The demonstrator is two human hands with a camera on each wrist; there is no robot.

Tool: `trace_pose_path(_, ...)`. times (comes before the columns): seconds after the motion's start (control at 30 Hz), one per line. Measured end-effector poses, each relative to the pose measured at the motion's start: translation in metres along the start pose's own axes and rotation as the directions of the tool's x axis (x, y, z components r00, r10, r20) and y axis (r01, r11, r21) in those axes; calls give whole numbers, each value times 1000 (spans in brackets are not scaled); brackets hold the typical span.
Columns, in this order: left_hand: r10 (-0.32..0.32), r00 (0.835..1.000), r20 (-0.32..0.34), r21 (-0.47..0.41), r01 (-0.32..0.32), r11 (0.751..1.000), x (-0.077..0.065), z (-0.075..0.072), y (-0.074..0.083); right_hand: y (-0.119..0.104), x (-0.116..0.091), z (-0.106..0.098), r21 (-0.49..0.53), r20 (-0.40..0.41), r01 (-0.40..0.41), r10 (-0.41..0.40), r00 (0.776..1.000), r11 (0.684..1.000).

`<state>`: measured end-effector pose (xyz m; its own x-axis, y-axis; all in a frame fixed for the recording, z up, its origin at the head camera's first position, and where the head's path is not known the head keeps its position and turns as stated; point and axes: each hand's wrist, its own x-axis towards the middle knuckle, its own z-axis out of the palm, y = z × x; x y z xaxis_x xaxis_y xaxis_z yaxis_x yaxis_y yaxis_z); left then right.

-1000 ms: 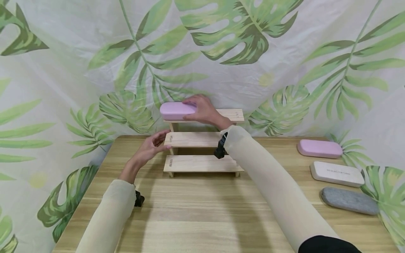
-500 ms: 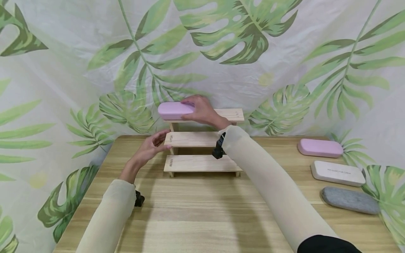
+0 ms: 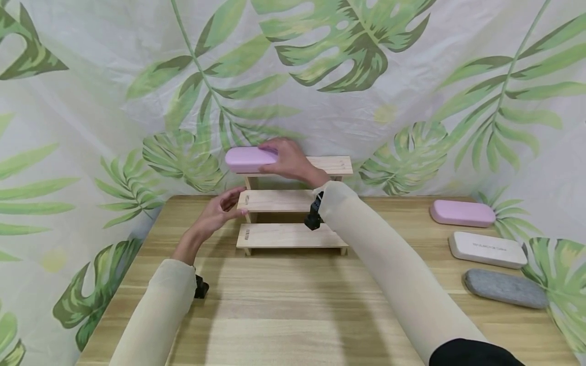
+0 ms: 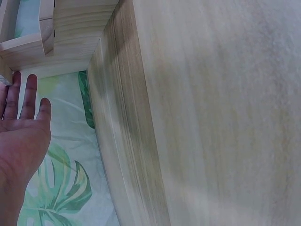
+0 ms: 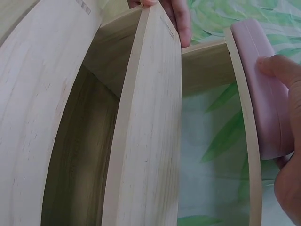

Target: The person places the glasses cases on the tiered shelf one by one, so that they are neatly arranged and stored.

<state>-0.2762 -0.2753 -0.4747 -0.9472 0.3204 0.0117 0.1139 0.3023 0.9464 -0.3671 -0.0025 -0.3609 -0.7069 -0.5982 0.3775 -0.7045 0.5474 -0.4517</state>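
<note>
A three-tier wooden display rack (image 3: 284,235) stands at the back of the table. On its top tier, at the left end, lies a pink glasses case (image 3: 244,159). My right hand (image 3: 293,161) grips the case's right half, thumb on its front and fingers over the back; in the right wrist view the thumb presses the pink case (image 5: 265,108). The case's left end reaches a little past the tier's end. My left hand (image 3: 216,213) holds the middle tier's left end, thumb at the front corner, fingers behind. In the left wrist view its fingers (image 4: 29,96) extend against the wood.
On the table's right side lie a second pink glasses case (image 3: 462,213), a white case (image 3: 488,249) with small lettering, and a grey case (image 3: 505,288), one in front of another. A leaf-print cloth (image 3: 403,101) hangs right behind the rack.
My right hand has slid the pink glasses case slightly left along the top tier. The left hand keeps its place on the rack.
</note>
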Motion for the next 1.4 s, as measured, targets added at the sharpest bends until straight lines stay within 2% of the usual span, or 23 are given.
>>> trace_pose_path(0.17,-1,1000,0,-3,1,1000,0,0,1,1,0,-1,-40,3,10,-9,1000,999)
trace_pose_path(0.4,-6,1000,4,6,6,1000,0,0,-1,3,-3,-5,-33,-6,27,-27,1000,999)
trace_pose_path(0.73,-7,1000,12,4,7,1000,0,0,0,0,-9,-25,-58,-8,88,-89,996,994)
trace_pose_path(0.93,-22,1000,5,8,22,1000,-2,0,0,-2,-18,-35,-73,8,86,-86,996,994)
trace_pose_path(1.4,-15,1000,11,24,15,1000,-3,-1,1,-2,-44,-57,32,-17,131,-131,991,991)
